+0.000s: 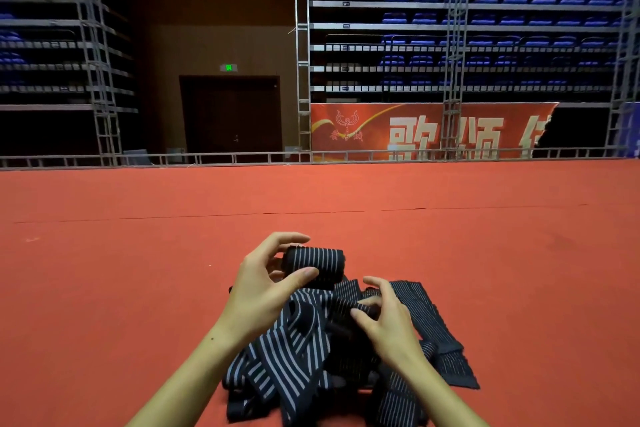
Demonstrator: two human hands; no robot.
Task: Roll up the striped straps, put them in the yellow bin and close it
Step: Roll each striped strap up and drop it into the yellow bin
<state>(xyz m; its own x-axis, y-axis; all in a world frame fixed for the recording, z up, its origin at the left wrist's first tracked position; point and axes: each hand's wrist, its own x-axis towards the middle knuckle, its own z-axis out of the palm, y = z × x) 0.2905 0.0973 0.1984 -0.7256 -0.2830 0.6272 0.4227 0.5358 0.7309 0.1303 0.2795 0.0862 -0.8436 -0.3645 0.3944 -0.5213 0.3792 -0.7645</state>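
A red carpeted floor (138,288) fills the lower half of the view, with a seam running across it; behind a low rail stand tiers of blue seats (485,10), a red banner (415,132) and a dark door (230,114) under a green exit sign.

On the floor just in front of the person lies a loose heap of striped straps (294,357), dark with pale stripes, tangled and trailing toward the viewer and out to the right. At the far edge of the heap sits a finished roll (313,265), its long axis running left to right. The left hand (263,284) has its grip on that roll's left end, thumb below and fingers arched over the top. The right hand (384,315) is nearer the heap (right on top of it) and pinches a strap fold between thumb and fingertips.

No yellow bin is in view, so the roll probably has to be carried out of frame.
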